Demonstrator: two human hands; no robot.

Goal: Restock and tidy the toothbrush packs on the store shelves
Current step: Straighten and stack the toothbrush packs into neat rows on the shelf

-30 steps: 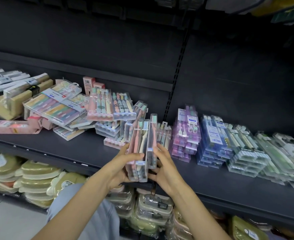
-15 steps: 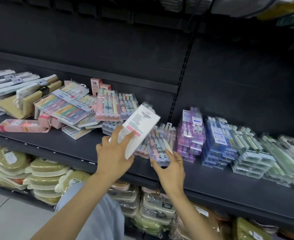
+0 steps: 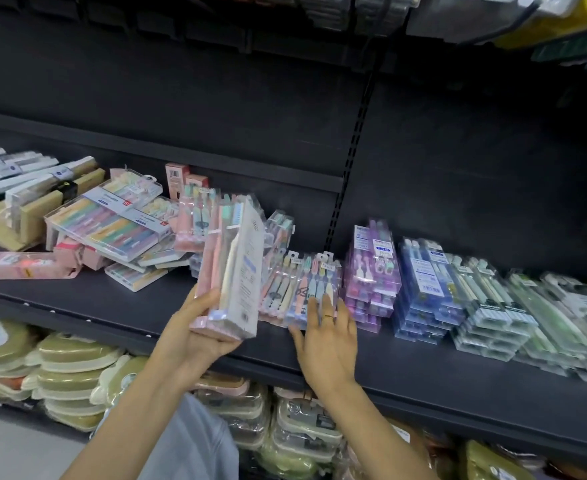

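Holding a small bundle of packs [image 3: 231,271] upright on edge, the left hand [image 3: 195,336] curls its fingers around the bundle's near end, thumb on the left face, so the bundle stays together above the shelf [image 3: 105,306] edge and is ready to set down. The right hand [image 3: 328,336] lies spread, fingers straight, pressing on the near end of the flat packs [image 3: 302,289] on the shelf, likely to square them and push them against the purple stack [image 3: 370,271] on their right. Further right, the blue stack [image 3: 427,289] and green stacks [image 3: 513,313] sit in tidy rows. To the far left a loose pile [image 3: 112,226] leans untidily, which I judge to be sorting not yet done.
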